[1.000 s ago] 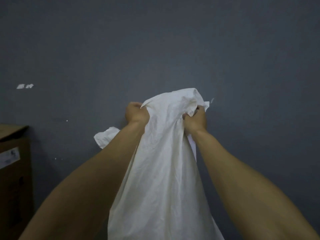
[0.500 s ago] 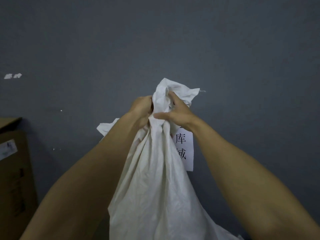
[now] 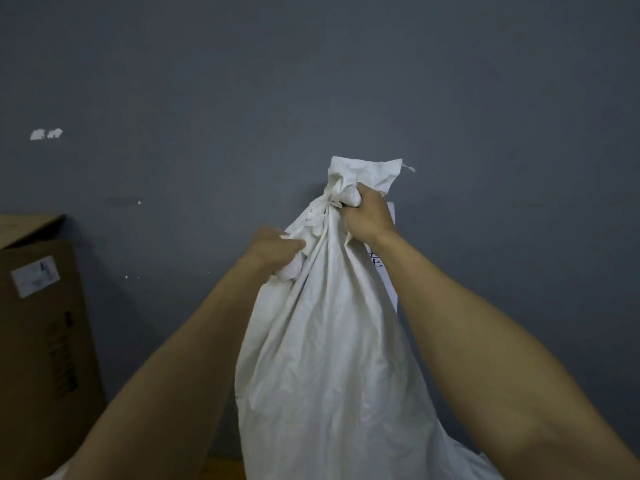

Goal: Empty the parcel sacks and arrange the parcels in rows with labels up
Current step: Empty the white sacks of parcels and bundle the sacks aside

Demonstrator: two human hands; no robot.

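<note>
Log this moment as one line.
stage: sack held up, top bunched | left hand: grips side fold | right hand: grips neck, higher | left of view: box

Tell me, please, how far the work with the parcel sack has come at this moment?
Done: nothing that shows; no parcels lie in rows in this view. In hand: the white sack hangs before the grey wall, the right hand holds its bunched top and the left hand holds gathered cloth lower down. Left: getting the parcels out, if any are inside, then laying them in rows, labels up.
</note>
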